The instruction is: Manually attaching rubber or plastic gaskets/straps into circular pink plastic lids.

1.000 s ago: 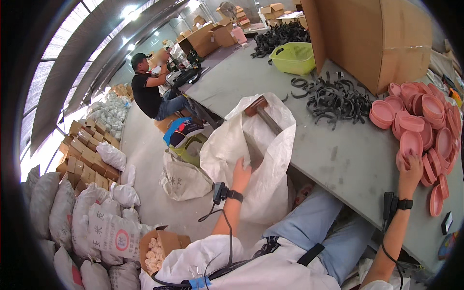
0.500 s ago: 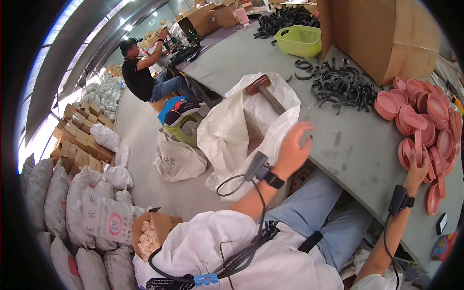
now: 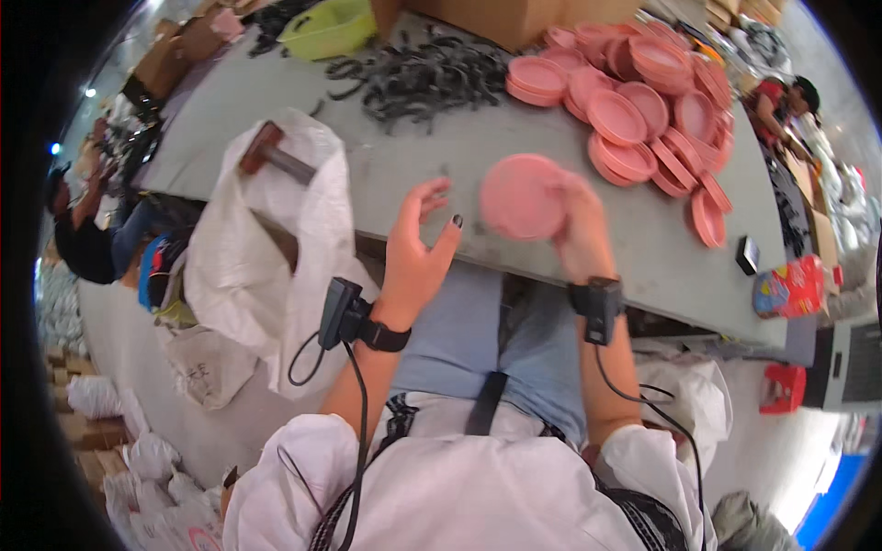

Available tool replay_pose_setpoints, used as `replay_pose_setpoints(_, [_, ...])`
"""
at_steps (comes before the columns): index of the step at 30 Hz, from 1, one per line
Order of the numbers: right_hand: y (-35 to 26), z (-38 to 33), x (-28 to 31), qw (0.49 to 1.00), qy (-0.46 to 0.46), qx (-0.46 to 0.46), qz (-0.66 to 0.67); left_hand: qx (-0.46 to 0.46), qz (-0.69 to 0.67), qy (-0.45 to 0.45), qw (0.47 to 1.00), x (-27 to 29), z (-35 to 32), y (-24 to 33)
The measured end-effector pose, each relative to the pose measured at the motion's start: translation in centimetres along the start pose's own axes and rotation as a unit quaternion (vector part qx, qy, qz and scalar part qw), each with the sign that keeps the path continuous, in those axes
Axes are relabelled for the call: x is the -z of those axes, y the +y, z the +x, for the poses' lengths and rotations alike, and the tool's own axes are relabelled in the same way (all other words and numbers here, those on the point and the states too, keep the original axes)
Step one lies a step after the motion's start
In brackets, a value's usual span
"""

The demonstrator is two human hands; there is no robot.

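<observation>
Over grey table (image 3: 570, 248) — right hand (image 3: 579, 230) grips pink lid (image 3: 522, 196); left hand (image 3: 418, 248) open, empty.

Matt pink plastic lid (image 3: 522, 196) — smooth grey tabletop (image 3: 514, 147)

You wear white short-sleeved top, light blue jeans, dark strap down front. Black sensor box strapped on each wrist, thin black cable trailing. Left hand (image 3: 415, 253): dark-painted thumbnail.
</observation>
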State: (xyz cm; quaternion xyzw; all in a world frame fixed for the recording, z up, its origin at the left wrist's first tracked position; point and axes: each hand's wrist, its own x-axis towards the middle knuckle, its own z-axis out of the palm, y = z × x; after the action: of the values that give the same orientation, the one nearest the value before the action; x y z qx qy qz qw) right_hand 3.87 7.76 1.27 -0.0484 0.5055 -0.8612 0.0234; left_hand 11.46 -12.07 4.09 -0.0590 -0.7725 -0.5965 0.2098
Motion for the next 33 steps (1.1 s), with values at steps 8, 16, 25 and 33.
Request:
replay_pose_setpoints(8, [0.4, 0.9, 1.4, 0.805, 0.086, 0.234, -0.538, -0.120, 0.336, -0.073, 0.931, -7.1, 0.8, -3.9])
replay_pose_setpoints(16, [-2.9, 1.3, 2.8, 0.860, -0.114, 0.086, -0.490, -0.126, 0.311, -0.049, 0.941, -6.7, 0.4, -4.0])
replay_pose_setpoints(25, [-1.9, 5.0, -2.0, 0.808, -0.127, 0.154, -0.554, -0.110, 0.327, -0.037, 0.938, -7.0, 0.7, -3.9])
replay_pose_setpoints(33, [3.1, 16.4, -11.2, 0.644, -0.319, 0.244, -0.651, -0.142, 0.305, -0.005, 0.942, -7.2, 0.5, -4.6])
